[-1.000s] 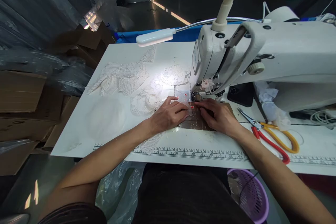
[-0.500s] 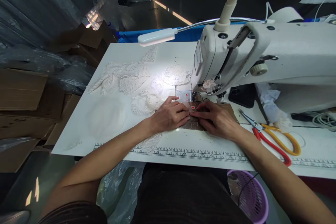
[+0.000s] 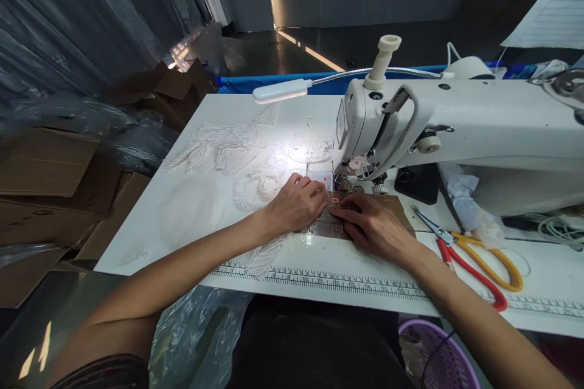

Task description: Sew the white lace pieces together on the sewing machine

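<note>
My left hand (image 3: 298, 203) is left of the presser foot, its fingers bent and drawn together on a pale sheer fabric (image 3: 329, 202). Most of that fabric is hidden under the fingertips. My right hand (image 3: 376, 222) lies to the right with its fingers stretched out, the index fingertip touching the fabric's edge. Both hands are over a brown plate (image 3: 395, 206) in front of the white sewing machine's needle area (image 3: 340, 182). White lace (image 3: 267, 255) hangs from under my left wrist toward the table's front edge.
More white lace pieces (image 3: 228, 146) lie on the left of the white table (image 3: 150, 231). Scissors (image 3: 479, 255) with red and yellow handles rest by my right forearm. A black phone (image 3: 417, 182) lies under the machine arm. A purple basket (image 3: 449, 358) stands below the table.
The camera view has tilted up, so the machine appears lower. My left fingers have bent and drawn closer together, lifting slightly. My right hand stays nearly in place.
</note>
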`<state>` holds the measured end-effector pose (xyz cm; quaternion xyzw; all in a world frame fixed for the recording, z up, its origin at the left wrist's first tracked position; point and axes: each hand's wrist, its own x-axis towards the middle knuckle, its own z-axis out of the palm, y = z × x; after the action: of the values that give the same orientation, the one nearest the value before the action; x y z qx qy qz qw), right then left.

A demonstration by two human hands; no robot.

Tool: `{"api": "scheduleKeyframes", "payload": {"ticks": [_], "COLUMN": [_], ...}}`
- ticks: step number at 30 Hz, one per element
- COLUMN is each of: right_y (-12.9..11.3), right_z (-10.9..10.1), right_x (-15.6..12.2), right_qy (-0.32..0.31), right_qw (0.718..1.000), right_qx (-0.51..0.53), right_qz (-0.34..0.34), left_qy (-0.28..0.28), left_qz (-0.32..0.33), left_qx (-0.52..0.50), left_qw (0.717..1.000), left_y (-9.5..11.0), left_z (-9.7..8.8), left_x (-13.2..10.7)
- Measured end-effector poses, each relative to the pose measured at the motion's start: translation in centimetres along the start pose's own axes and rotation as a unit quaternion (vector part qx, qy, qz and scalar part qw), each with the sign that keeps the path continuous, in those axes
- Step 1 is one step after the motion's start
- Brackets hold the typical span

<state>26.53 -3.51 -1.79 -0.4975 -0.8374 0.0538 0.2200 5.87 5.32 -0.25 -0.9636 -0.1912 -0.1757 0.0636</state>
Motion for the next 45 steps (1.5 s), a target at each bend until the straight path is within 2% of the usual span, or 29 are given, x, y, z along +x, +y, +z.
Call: {"api": "scheduleKeyframes", "payload": {"ticks": [4,10,12,16,22,34,45], "right_y": [-0.1,-0.2,-0.3,-0.5,-0.9,-0.8,-0.5], "right_z": [0.0,0.3,0.4,0.6,0.6,0.4,0.9], "right_x": [0.1,0.3,0.4,0.3,0.4,0.4,0.2], "right_qy": [0.004,0.015,0.014,-0.002,-0.02,-0.026,-0.008], "right_qw": [1.0,0.999,0.999,0.999,0.997,0.996,0.996], "right_qx": [0.0,-0.009,-0.014,-0.028,-0.046,-0.06,-0.056], "right_qz": [0.005,0.03,0.035,0.044,0.062,0.068,0.063], "left_qy": [-0.024,-0.059,-0.06,-0.039,-0.03,-0.026,-0.001], "left_qz": [0.013,0.079,0.083,0.041,0.044,-0.006,0.04], "left_qx": [0.017,-0.026,-0.044,-0.039,0.007,-0.107,-0.029], "left_qw": [0.999,0.995,0.994,0.998,0.999,0.994,0.999], "left_y": [-0.5,-3.1,-3.6,-3.3,-2.9,-3.5,-3.1], "left_z": [0.8,1.1,1.1,1.4,1.9,2.3,2.5], "left_x": [0.4,2.2,2.4,2.1,1.8,1.7,1.8]}}
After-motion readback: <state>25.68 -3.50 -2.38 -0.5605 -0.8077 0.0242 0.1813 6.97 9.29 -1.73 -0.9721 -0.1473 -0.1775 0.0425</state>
